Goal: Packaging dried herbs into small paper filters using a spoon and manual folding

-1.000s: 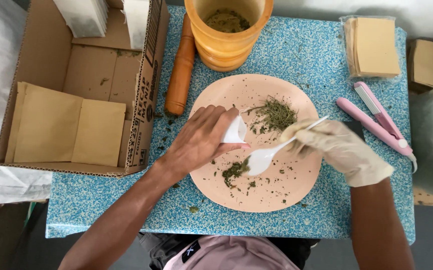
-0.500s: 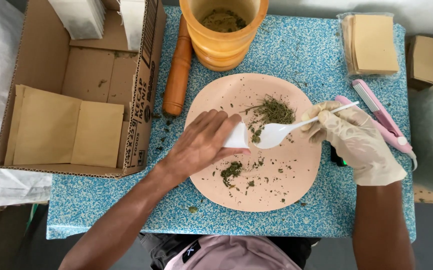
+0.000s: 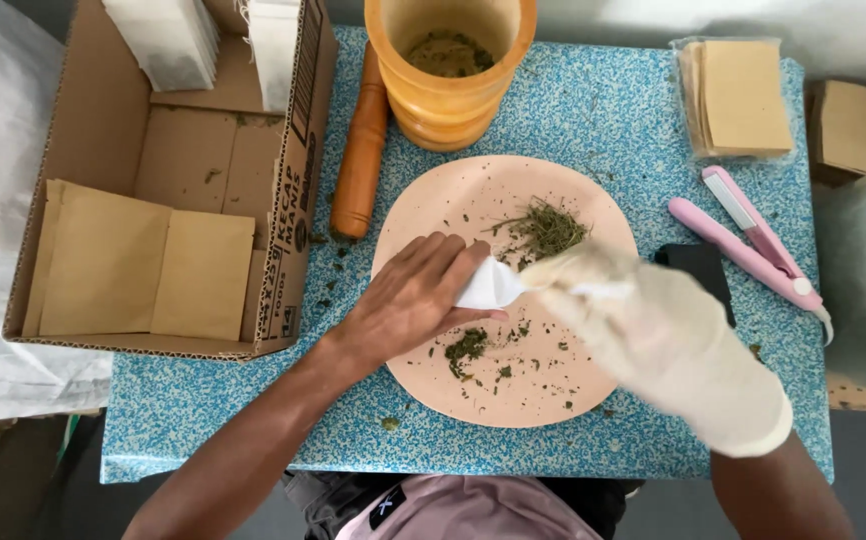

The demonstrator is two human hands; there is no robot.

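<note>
My bare left hand [image 3: 418, 300] holds a small white tea bag [image 3: 488, 285] over the pink round plate [image 3: 423, 210]. My gloved right hand [image 3: 653, 335] holds a white spoon, mostly hidden by blur, with its tip at the bag's mouth. A heap of dried green herb [image 3: 548, 228] lies on the plate's far side. A smaller clump [image 3: 466, 348] and scattered flakes lie on the near side.
An orange wooden mortar [image 3: 450, 60] with herb stands behind the plate, its pestle [image 3: 361, 150] on the left. A cardboard box [image 3: 153, 180] holds brown pouches and white bags. At right are brown pouches [image 3: 738, 95], a pink sealing tool [image 3: 748, 250] and a black object [image 3: 698, 268].
My right hand swept from the plate's near side to the herb heap, then brought the spoon left to the bag's mouth. My left hand stayed in place with the bag.
</note>
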